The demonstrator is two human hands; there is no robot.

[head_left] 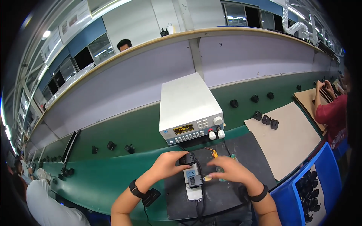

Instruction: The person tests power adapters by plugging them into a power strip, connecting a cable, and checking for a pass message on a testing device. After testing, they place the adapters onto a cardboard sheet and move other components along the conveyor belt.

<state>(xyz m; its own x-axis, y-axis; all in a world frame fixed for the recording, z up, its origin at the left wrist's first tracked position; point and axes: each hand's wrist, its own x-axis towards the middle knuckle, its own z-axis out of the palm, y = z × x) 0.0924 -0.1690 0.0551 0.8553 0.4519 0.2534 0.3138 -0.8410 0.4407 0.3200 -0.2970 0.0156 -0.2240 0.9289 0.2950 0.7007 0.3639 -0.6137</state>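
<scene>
A white power strip (194, 193) lies on the dark mat in front of me. My left hand (167, 165) closes its thumb and fingers round a black power adapter (187, 159) at the strip's far end. A second black adapter (195, 181) sits on the strip's nearer part. At that adapter's right side is a small pale-yellow plug (207, 179). My right hand (232, 170) has its thumb at this plug, with the index finger raised apart above it; the other fingers are partly hidden. Beyond the right hand lies an orange-yellow wired piece (214, 153).
A white test instrument (190, 109) with a lit display stands behind the mat (230, 194). Several black adapters (266, 119) rest on cardboard (284, 147) at right and along the green bench (113, 169). A blue bin (288, 201) holds more. Other people work at both sides.
</scene>
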